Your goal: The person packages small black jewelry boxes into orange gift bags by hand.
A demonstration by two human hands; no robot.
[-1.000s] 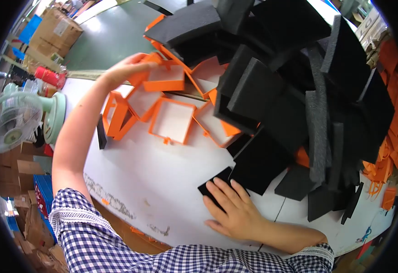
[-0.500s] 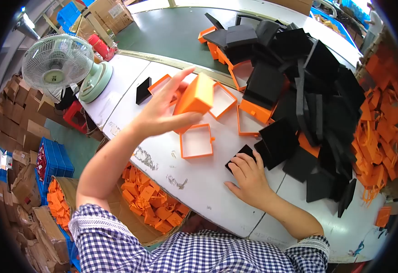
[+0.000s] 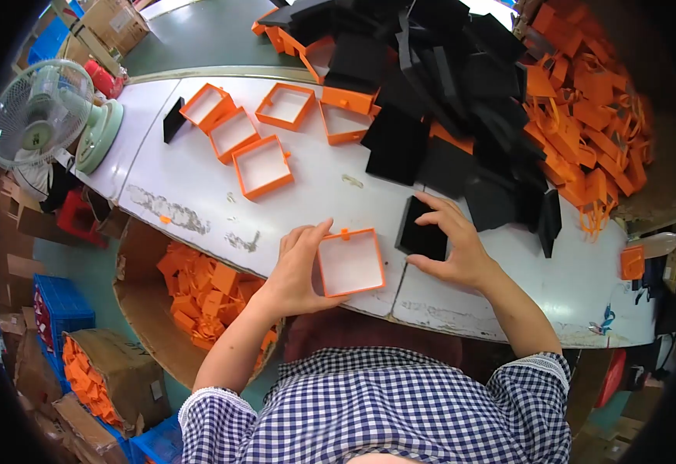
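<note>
My left hand (image 3: 299, 267) is closed on the left side of an open orange box tray (image 3: 352, 263) with a pale inside and a small tab on its rim. The tray faces up near the table's front edge. To its right, my right hand (image 3: 462, 241) curls its thumb and fingers round a black foam pad (image 3: 418, 230), tilted at the table surface. Further back on the left lie several similar orange trays, one of them the nearest tray (image 3: 264, 167). A lone black pad (image 3: 173, 121) stands beside them.
A large heap of black pads (image 3: 438, 85) fills the back right, with orange boxes (image 3: 346, 124) partly under it. Beyond lies a pile of orange pieces (image 3: 578, 131). Below the table's left edge stands a carton (image 3: 141, 282) of orange pieces. A fan (image 3: 40, 116) stands far left.
My left hand has brought the orange box tray down from the back left to the front, and its open side now faces up. My right hand now grips the pad's edges. The view has shifted.
</note>
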